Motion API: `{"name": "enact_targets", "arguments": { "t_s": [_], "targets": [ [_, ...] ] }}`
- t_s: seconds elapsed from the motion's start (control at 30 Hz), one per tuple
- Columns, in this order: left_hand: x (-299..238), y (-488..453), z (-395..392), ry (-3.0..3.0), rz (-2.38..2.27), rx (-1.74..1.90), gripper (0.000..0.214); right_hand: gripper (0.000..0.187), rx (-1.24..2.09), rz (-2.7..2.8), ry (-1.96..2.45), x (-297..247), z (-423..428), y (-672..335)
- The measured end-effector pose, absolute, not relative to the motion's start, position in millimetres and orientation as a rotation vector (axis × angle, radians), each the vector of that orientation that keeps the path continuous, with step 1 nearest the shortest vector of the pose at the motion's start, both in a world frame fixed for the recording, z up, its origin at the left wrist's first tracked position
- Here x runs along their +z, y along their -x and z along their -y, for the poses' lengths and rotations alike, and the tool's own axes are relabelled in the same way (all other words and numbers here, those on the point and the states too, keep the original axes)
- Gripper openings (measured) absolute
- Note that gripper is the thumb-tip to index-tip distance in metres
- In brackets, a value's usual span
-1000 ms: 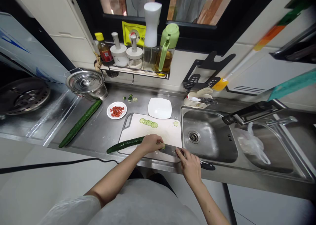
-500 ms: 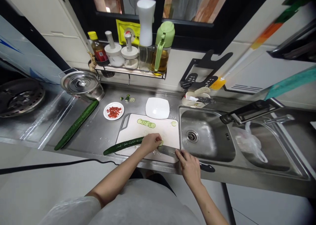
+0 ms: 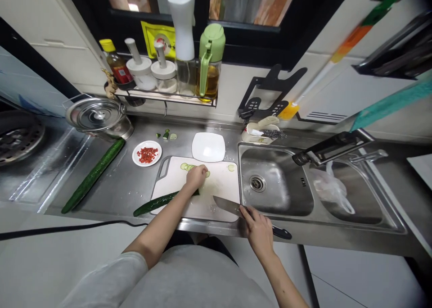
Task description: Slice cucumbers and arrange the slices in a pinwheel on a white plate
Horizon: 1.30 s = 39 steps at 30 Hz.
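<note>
My left hand (image 3: pixel 196 177) is pinched over a row of cucumber slices (image 3: pixel 186 167) on the white cutting board (image 3: pixel 219 209). At its fingertips shows a cucumber slice (image 3: pixel 207 174); the hand covers part of the row. Under my left forearm lies the cut dark-green cucumber (image 3: pixel 155 204), its left end past the board's edge. My right hand (image 3: pixel 259 229) is closed round the black handle of a kitchen knife (image 3: pixel 227 205), index finger stretched along the blade. The blade lies low over the board, apart from the cucumber. One lone slice (image 3: pixel 231 168) rests near the upper right corner.
A whole cucumber (image 3: pixel 92 175) lies at left beside a lidded steel pot (image 3: pixel 101 116). A plate of chopped red pepper pieces (image 3: pixel 147 154) and a white square plate (image 3: pixel 208 147) stand behind the board. The sink (image 3: pixel 280 182) is at right; a condiment rack (image 3: pixel 162 94) hangs above.
My left hand has moved from the cucumber's cut end up to the row of slices. The knife has come away from the cucumber and stays in my right hand. The view has shifted slightly.
</note>
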<state>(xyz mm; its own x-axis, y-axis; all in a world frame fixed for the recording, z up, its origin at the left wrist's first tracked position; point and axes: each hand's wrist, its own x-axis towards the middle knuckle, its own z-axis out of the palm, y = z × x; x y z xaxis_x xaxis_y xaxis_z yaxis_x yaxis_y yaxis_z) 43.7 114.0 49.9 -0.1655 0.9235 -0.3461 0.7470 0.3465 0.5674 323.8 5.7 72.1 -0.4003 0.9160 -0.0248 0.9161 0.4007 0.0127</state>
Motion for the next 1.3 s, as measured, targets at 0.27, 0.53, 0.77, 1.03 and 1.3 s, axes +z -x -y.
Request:
{"name": "enact_targets", "arguments": {
  "t_s": [0.27, 0.53, 0.77, 1.03, 1.3],
  "targets": [
    [35.3, -40.3, -125.1, -1.746, -2.0, 0.273, 0.022, 0.047, -0.028, -2.605, -1.711, 69.7, -6.1, -325.3],
    [41.1, -31.9, -114.8, -1.634, -2.053, 0.397, 0.031, 0.047, -0.029, -2.621, -1.714, 68.8, -12.7, -319.9],
    [69.9, 25.4, -38.7, -1.632, -1.875, 0.337, 0.04, 0.04, -0.336, -2.691, -1.945, 60.7, -21.6, -315.3],
    [65.5, 41.0, 19.3, -1.705, -1.914, 0.158, 0.052, 0.046, -0.632, -2.789, -2.155, 48.2, -40.0, -296.3],
    [48.7, 47.3, 20.3, -1.657, -1.943, 0.37, 0.045, 0.061, -0.701, -2.839, -2.201, 40.3, -42.9, -283.3]
  ]
}}
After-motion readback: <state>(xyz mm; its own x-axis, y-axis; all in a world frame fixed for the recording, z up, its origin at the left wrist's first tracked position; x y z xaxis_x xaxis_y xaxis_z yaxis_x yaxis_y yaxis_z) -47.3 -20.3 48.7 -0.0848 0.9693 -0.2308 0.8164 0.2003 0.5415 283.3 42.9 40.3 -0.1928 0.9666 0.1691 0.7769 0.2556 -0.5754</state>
